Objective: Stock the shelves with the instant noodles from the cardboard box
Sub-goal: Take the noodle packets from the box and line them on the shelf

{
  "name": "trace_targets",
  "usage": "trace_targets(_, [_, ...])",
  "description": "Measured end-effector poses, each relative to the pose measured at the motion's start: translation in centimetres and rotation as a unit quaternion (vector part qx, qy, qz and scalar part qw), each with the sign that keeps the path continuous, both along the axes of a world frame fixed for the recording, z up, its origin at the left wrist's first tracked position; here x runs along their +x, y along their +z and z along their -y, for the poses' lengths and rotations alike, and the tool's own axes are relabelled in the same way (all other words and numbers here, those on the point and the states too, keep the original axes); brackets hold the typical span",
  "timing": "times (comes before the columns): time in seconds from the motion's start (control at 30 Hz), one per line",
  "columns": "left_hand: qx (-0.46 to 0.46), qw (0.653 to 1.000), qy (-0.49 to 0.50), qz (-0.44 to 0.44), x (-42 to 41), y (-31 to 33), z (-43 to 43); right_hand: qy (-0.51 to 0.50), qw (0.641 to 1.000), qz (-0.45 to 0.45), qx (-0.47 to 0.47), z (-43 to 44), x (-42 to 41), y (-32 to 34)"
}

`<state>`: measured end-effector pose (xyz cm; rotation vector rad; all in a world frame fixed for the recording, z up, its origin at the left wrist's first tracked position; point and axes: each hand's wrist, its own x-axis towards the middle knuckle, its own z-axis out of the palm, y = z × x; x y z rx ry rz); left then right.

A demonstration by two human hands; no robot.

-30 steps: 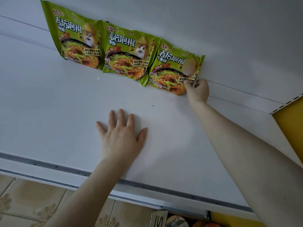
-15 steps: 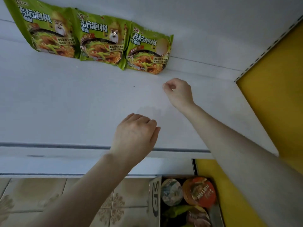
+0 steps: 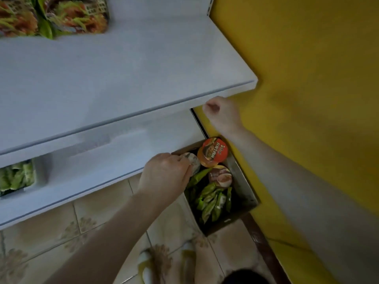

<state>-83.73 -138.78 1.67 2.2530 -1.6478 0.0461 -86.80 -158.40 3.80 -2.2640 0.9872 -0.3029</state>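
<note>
An open cardboard box (image 3: 244, 193) stands on the floor against the yellow wall. It holds green noodle packets (image 3: 211, 201), an orange-lidded cup (image 3: 213, 152), a brown-lidded cup (image 3: 220, 176) and a grey-lidded cup (image 3: 193, 162). My left hand (image 3: 166, 175) hangs over the box's left edge with fingers curled, overlapping the grey lid; nothing shows in its grip. My right hand (image 3: 222, 113) is a loose empty fist just below the front right corner of the top shelf (image 3: 123, 74). Green noodle packets (image 3: 75, 19) stand at the back of that shelf.
A lower white shelf (image 3: 102, 160) sticks out beneath, with green packets (image 3: 16, 177) under its left end. The yellow wall (image 3: 307, 78) borders the shelves on the right. The tiled floor (image 3: 61, 232) and my feet in yellow slippers (image 3: 147, 265) are below.
Both hands have left the top shelf and dropped toward the box. My view has tilted down and right, bringing the whole box and the floor into sight.
</note>
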Motion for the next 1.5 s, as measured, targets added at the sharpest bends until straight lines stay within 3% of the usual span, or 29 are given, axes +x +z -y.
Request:
trace_targets(0.37, [0.166, 0.981, -0.097, -0.015, -10.8, -9.6, 5.0, -0.147, 0.971, -0.148, 0.117, 4.9, -18.5, -11.5])
trace_targets(0.7, [0.334, 0.938, -0.039, -0.086, -14.4, -20.9, 8.2, -0.249, 0.922, -0.211, 0.208, 3.9, -25.7, -24.4])
trace_targets(1.1, [0.340, 0.935, 0.013, -0.104, -13.7, -36.9, 11.2, -0.286, 0.883, -0.189, 0.320, 2.3, -24.3, -41.0])
trace_targets(1.5, [0.348, 0.910, 0.074, -0.212, -13.9, -40.2, 13.2, -0.280, 0.897, -0.168, 0.298, 2.4, -23.2, -46.5])
